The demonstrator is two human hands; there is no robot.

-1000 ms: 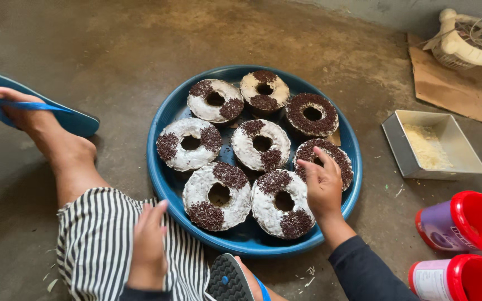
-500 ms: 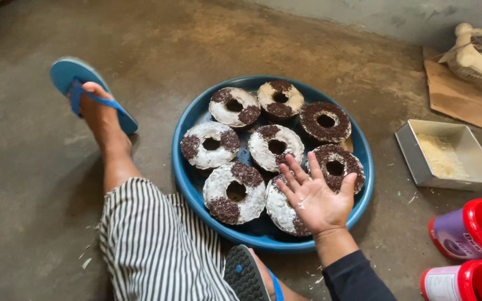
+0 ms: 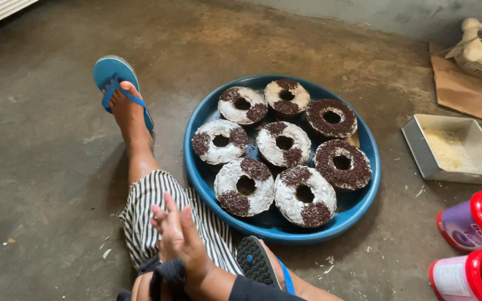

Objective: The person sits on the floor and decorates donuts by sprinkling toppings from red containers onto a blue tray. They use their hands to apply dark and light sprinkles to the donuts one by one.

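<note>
Nearest, at six o'clock, the right hand and left hand are seen pressed together over the striped knee, fingers loosely spread, nothing held. Beyond, toward one o'clock, the blue basin holds seven ring doughnuts. Two are fully covered in chocolate sprinkles; five are only patched, apparently unfinished.

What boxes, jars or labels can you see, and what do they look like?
Purple jar: far right on the floor, on its side, red lid.
Pink jar: bottom right corner, red lid, white label.
Metal tin: right of the blue tray, square, pale powder inside.
Cardboard: top right, flat, brown.
</note>
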